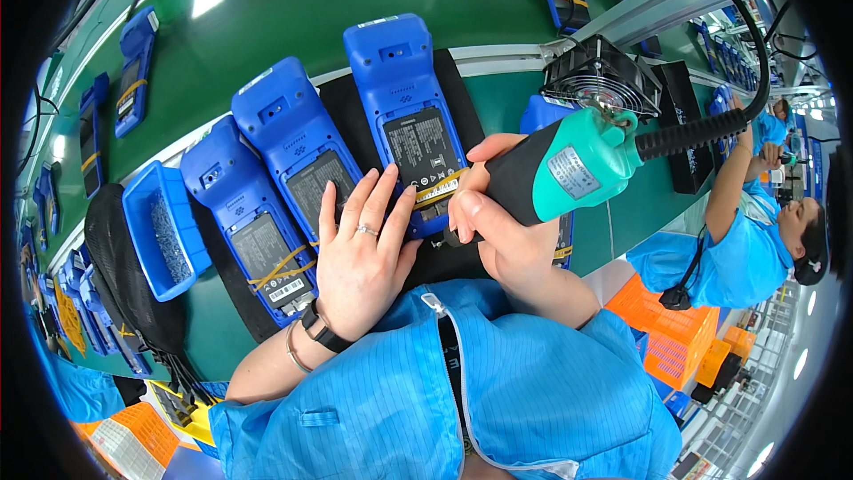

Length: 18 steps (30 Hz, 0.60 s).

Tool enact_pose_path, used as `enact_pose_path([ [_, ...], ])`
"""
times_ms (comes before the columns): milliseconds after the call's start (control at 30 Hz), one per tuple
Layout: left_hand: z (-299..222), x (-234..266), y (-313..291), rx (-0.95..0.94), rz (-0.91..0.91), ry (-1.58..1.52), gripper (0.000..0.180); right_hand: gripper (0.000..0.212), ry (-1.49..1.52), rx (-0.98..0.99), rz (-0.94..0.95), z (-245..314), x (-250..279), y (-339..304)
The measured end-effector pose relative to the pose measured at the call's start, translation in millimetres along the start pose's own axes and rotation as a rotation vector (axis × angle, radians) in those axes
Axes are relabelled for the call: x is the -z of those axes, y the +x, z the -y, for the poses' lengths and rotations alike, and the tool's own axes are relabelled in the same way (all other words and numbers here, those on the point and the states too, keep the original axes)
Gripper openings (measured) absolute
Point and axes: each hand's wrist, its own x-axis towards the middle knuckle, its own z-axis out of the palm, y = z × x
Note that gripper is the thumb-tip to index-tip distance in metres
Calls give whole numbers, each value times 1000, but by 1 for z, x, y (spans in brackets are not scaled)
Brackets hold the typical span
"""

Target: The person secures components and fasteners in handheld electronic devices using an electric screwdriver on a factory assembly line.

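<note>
My right hand [511,236] is wrapped round a teal-and-black electric screwdriver [569,173], its corded end up to the right. The tip is hidden behind my fingers, near the lower end of a blue handheld terminal [391,58]. That terminal lies back up, with a black battery and a yellow rubber band. My left hand [360,253] lies with fingers spread, fingertips on the lower part of this terminal and the edge of the middle terminal [275,111]. A third terminal [222,169], also banded, rests farther left. Black mats [342,107] lie beneath them.
A blue bin [138,213] of small metallic pieces stands left, beside a black mesh bag [120,276]. At the right are a small fan [600,76], a black box [689,129] and another partly hidden terminal [542,111]. Terminals lie along the green belt [267,18]. A co-worker [746,213] sits right.
</note>
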Motion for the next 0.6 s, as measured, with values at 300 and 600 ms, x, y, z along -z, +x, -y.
enact_pose_path([
  [300,1,2,2,1,4,-27,63,33,-324,208,150,8,13,-5],
  [600,0,2,3,41,18,-48,73,34,-178,124,43,21,7,-6],
])
